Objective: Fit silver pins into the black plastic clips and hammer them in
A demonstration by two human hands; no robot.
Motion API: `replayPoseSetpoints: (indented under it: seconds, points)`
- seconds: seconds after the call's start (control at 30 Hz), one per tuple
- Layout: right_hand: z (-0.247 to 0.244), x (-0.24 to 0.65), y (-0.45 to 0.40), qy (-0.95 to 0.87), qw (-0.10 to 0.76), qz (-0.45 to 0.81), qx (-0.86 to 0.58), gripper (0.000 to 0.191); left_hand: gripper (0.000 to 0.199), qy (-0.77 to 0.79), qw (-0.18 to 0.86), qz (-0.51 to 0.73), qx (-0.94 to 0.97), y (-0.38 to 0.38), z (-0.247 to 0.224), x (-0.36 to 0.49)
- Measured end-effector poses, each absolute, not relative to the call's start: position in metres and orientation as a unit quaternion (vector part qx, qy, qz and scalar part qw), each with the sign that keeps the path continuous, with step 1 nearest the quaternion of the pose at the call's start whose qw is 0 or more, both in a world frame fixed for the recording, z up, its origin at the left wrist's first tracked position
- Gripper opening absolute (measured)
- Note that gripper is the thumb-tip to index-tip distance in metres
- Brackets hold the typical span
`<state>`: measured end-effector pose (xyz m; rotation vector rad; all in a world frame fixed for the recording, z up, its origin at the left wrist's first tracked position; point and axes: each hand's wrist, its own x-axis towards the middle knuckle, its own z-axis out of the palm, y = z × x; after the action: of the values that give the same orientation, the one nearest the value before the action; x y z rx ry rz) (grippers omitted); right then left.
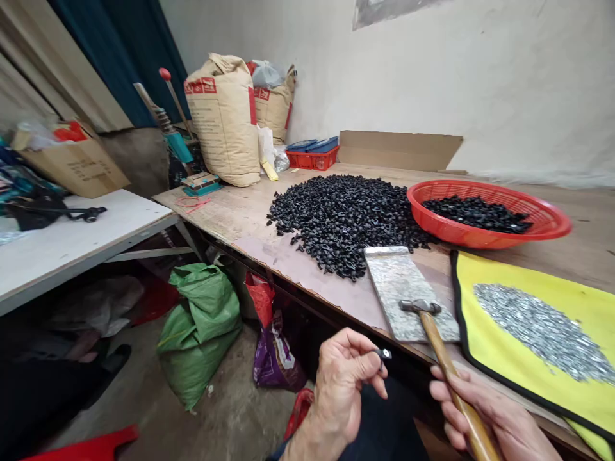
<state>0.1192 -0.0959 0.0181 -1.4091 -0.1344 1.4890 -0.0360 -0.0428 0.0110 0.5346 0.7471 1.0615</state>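
Observation:
My left hand [343, 378] pinches a small black part [383, 353] with a bright metal spot, in front of the table's edge. My right hand [485, 410] is wrapped round the wooden handle of a hammer [449, 371]. The hammer's head rests over a worn metal plate [401, 282] at the table's front. Behind the plate spreads a large pile of small black parts [346, 214]. To the right, a yellow cloth [490, 272] with a dark border bears a heap of small silvery metal pieces [542, 326].
A red basket [548, 224] holding black parts stands at the back right. Large paper sacks [223, 128] and a red crate [312, 159] stand at the back. On the floor are a green sack [199, 333] and a purple bag [276, 358]. A white table [72, 243] is at left.

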Motion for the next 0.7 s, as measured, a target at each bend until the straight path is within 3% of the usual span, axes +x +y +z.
replayPoseSetpoints:
  seconds: [0.4,0.57,0.7]
  points:
    - [0.016,0.133,-0.096,-0.069,0.534,0.637,-0.552,0.037,0.026,0.398,0.745,0.436,0.311,-0.018,0.013,-0.010]
    - [0.016,0.138,-0.102,-0.143,0.526,0.581,-0.604,0.038,0.021,0.424,0.716,0.446,0.328,-0.011,0.008,0.004]
    - [0.015,0.144,-0.109,-0.244,0.468,0.500,-0.687,0.042,0.015,0.452,0.696,0.446,0.336,-0.009,0.003,0.013]
